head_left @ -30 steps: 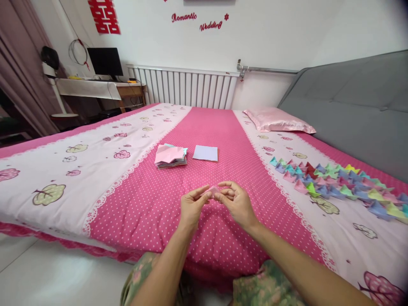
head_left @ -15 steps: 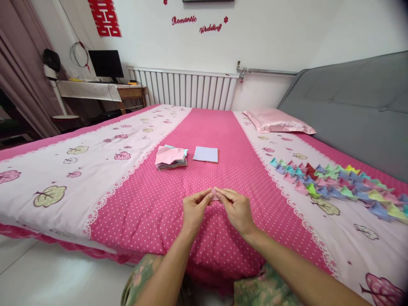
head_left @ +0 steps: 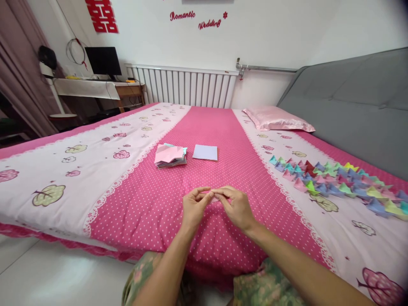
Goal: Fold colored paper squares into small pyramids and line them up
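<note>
My left hand (head_left: pixel 196 206) and my right hand (head_left: pixel 235 205) meet above the bed's near edge, fingertips pinched on a small folded piece of pink paper (head_left: pixel 215 199). Fingers cover most of that paper, so its folded shape is hard to make out. Beyond the hands lies a stack of creased paper sheets (head_left: pixel 170 155), pink on top. Beside it on the right is a flat stack of square lilac paper (head_left: pixel 205 152). Rows of folded paper boats (head_left: pixel 331 178) in many colours stand on the bed at the right.
The pink dotted bedspread (head_left: pixel 210 127) spreads under everything. A pink pillow (head_left: pixel 277 119) lies at the back right by the grey headboard (head_left: pixel 347 97). Behind the bed stand a white radiator (head_left: pixel 185 87) and a desk with a monitor (head_left: pixel 102 62).
Both hands stay at nearly the same spot while their fingers shift on the pink paper, which shows less between them. The view has tilted slightly.
</note>
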A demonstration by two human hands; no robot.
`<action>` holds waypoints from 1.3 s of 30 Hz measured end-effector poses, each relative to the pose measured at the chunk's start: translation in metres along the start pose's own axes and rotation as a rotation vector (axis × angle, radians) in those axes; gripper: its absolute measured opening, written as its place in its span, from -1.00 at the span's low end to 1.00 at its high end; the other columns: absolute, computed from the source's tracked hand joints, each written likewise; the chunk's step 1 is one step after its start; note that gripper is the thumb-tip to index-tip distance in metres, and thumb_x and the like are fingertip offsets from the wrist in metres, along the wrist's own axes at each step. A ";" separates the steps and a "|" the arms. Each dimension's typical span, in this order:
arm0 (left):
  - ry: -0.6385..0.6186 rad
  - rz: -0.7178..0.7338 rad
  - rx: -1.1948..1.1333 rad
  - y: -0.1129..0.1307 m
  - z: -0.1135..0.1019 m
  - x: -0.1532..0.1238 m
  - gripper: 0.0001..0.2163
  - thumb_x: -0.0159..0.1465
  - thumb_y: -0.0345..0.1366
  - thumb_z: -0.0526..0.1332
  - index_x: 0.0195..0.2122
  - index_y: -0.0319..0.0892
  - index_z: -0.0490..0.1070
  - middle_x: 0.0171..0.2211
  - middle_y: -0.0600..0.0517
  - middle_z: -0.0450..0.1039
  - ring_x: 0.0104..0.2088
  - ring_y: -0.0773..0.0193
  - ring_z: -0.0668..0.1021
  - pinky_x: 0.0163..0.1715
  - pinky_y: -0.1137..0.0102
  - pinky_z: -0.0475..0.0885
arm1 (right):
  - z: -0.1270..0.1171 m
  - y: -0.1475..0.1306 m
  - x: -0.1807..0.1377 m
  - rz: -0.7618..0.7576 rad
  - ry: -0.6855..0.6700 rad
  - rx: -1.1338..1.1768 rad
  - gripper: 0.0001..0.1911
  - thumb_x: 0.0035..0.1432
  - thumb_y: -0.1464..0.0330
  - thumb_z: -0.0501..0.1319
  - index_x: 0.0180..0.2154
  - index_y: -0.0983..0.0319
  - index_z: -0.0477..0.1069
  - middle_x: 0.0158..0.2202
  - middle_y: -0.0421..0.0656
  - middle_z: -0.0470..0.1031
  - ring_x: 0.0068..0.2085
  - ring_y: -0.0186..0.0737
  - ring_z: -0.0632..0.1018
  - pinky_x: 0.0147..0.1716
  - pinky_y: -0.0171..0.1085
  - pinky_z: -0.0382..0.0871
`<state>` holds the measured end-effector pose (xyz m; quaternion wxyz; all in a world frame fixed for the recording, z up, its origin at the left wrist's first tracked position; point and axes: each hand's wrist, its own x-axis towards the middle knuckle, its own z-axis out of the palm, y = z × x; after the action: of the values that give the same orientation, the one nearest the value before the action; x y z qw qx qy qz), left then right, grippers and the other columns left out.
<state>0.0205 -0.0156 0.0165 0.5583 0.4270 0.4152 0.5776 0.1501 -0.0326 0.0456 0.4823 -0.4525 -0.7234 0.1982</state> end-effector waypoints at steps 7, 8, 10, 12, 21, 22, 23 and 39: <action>-0.062 0.042 0.088 0.006 -0.001 -0.002 -0.81 -0.02 -0.21 0.28 -0.48 -0.26 0.53 -0.61 0.03 0.47 -0.58 0.39 0.42 -0.50 0.49 0.28 | -0.005 0.001 0.004 0.098 -0.047 0.077 -0.80 0.05 0.30 0.16 -0.28 0.23 0.46 -0.34 -0.11 0.51 -0.31 -0.22 0.51 -0.31 -0.25 0.39; -0.042 0.059 0.072 0.006 -0.001 -0.003 -0.82 -0.01 -0.22 0.28 -0.47 -0.25 0.53 -0.59 0.04 0.47 -0.56 0.39 0.42 -0.48 0.49 0.28 | -0.004 0.001 0.004 0.152 -0.031 0.134 -0.76 0.02 0.28 0.18 -0.26 0.24 0.44 -0.33 -0.09 0.51 -0.32 -0.22 0.52 -0.32 -0.26 0.40; -0.009 0.071 0.017 0.005 0.000 -0.003 -0.83 0.00 -0.23 0.28 -0.45 -0.23 0.53 -0.55 0.04 0.48 -0.51 0.38 0.42 -0.42 0.48 0.29 | -0.002 0.003 0.004 0.248 -0.008 0.256 -0.71 -0.03 0.23 0.22 -0.28 0.28 0.42 -0.36 -0.08 0.51 -0.35 -0.22 0.52 -0.35 -0.27 0.41; 0.002 0.060 -0.043 0.002 0.001 -0.003 -0.83 0.00 -0.23 0.27 -0.45 -0.22 0.52 -0.52 0.03 0.48 -0.47 0.37 0.43 -0.37 0.47 0.29 | 0.000 0.005 0.004 0.307 -0.004 0.339 -0.71 -0.05 0.20 0.22 -0.35 0.30 0.43 -0.43 -0.09 0.50 -0.40 -0.25 0.51 -0.39 -0.29 0.40; -0.067 0.041 -0.021 0.004 0.000 -0.001 -0.84 0.01 -0.25 0.28 -0.46 -0.25 0.49 -0.56 0.04 0.44 -0.54 0.43 0.39 -0.46 0.51 0.28 | -0.007 0.012 0.009 0.312 0.023 0.318 -0.72 -0.01 0.19 0.19 -0.53 0.30 0.39 -0.60 -0.22 0.37 -0.53 -0.37 0.38 -0.49 -0.37 0.27; -0.093 0.039 0.001 0.005 -0.001 -0.001 -0.84 0.00 -0.25 0.28 -0.47 -0.26 0.48 -0.59 0.05 0.42 -0.57 0.44 0.38 -0.50 0.52 0.26 | -0.007 0.013 0.010 0.319 0.020 0.321 -0.71 -0.01 0.18 0.19 -0.53 0.30 0.38 -0.60 -0.22 0.36 -0.53 -0.38 0.37 -0.50 -0.37 0.26; -0.117 0.031 0.018 0.007 -0.001 -0.001 -0.84 -0.01 -0.25 0.29 -0.49 -0.26 0.47 -0.61 0.06 0.41 -0.59 0.45 0.36 -0.53 0.52 0.25 | -0.008 0.013 0.010 0.330 0.011 0.328 -0.71 -0.02 0.18 0.19 -0.53 0.30 0.38 -0.60 -0.22 0.35 -0.54 -0.38 0.37 -0.51 -0.37 0.25; -0.023 -0.163 -0.281 -0.001 0.002 -0.002 -0.85 -0.11 -0.31 0.35 -0.53 -0.27 0.47 -0.59 0.07 0.38 -0.58 0.49 0.38 -0.51 0.57 0.29 | -0.006 0.009 0.009 0.314 -0.060 0.215 -0.69 -0.02 0.18 0.17 -0.59 0.29 0.36 -0.64 -0.21 0.36 -0.59 -0.38 0.35 -0.58 -0.38 0.22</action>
<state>0.0224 -0.0175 0.0164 0.6622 0.3163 0.3571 0.5779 0.1582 -0.0217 0.0463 0.4693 -0.4996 -0.6326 0.3604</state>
